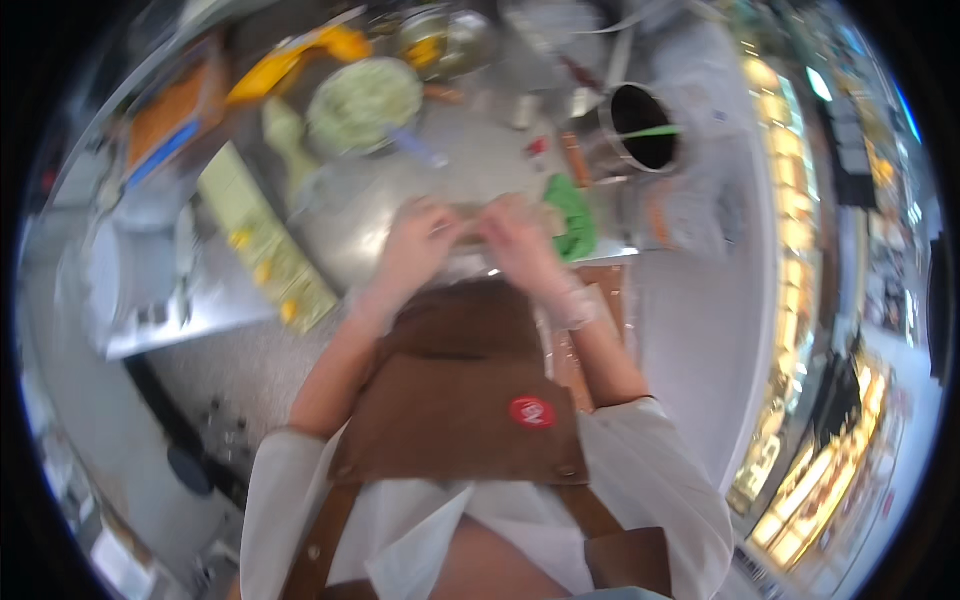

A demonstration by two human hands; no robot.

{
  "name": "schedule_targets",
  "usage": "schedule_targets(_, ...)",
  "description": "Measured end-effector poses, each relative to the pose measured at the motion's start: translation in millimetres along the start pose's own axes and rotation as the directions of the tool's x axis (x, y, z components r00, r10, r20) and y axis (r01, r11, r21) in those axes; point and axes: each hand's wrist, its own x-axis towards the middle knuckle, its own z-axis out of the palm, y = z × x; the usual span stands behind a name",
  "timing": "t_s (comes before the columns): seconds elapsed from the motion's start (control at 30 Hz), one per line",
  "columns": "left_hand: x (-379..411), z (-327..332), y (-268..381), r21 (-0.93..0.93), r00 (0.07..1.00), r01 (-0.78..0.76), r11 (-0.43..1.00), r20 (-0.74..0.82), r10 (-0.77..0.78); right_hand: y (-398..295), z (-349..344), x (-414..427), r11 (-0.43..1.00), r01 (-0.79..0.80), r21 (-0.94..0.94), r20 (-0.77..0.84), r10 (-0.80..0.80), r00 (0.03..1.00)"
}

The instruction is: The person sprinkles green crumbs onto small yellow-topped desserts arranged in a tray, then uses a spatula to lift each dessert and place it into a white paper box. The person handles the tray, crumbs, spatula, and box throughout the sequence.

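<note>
Both my hands, in clear thin gloves, are close together over the near edge of a metal worktop (337,232). My left hand (424,229) and my right hand (517,229) have curled fingers around a small brownish thing (471,225) between them; blur hides what it is and how it is held. A green cloth or bag (571,217) lies just right of my right hand. Further left, a long pale green strip (262,232) bears yellow pieces. Beyond my left hand stands a bowl of pale green filling (366,105) with a blue-handled utensil (417,146) in it.
A tall metal pot (634,131) with a green handle across its mouth stands back right. A piping bag (289,142), a yellow cloth or bag (300,60), a metal bowl (446,45) and an orange-filled tray (172,112) stand back left. Lit display cases (791,187) line the right.
</note>
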Motion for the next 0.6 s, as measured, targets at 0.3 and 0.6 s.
schedule_targets(0.3,-2.5,7.1,17.2,0.048,1.0,0.014,0.999,-0.005,-0.014,28.3,-1.6,8.5,0.851,-0.131,0.508,0.181,0.043,0.983)
schedule_targets(0.6,1.6,5.9,16.5,0.002,0.999,0.036,0.999,-0.001,-0.036,108.0,24.8,81.1,0.779,-0.583,-0.233,-0.438,0.451,0.778)
